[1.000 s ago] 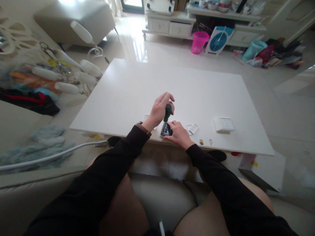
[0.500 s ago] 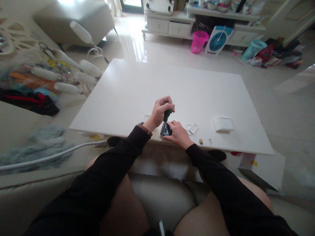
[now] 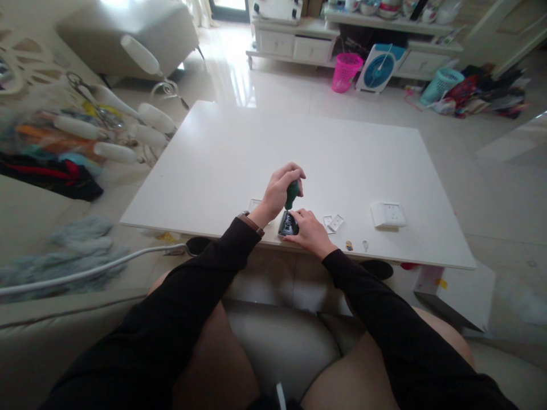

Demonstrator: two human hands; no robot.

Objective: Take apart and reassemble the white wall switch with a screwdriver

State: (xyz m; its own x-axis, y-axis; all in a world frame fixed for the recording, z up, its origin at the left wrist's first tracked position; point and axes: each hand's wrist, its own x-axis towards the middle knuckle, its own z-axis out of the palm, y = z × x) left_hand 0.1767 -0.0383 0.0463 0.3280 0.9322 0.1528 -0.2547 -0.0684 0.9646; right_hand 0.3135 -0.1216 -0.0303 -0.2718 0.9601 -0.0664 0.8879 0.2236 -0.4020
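My left hand (image 3: pixel 282 187) is wrapped round the green handle of a screwdriver (image 3: pixel 292 196), held nearly upright. Its tip meets the far end of a small black box-shaped part (image 3: pixel 288 224) with a light edge, lying at the table's near edge. With thumb and fingers, my right hand (image 3: pixel 311 232) grips that black part from its right side and covers some of it. Two small white rectangular pieces (image 3: pixel 333 223) lie just right of the hand. A clear or white frame (image 3: pixel 254 204) is partly hidden behind my left wrist.
On the white table (image 3: pixel 299 142), a white wall socket (image 3: pixel 388 215) sits at the right. A small yellowish item (image 3: pixel 349 246) and a small pale item (image 3: pixel 365 246) lie near the front edge. A white cable (image 3: pixel 128 259) runs at the left; a lamp (image 3: pixel 156 118) stands beyond the table's left side.
The fingers of my left hand have shifted round the screwdriver handle, so more of the green shows. My right hand and the black part have stayed in place.
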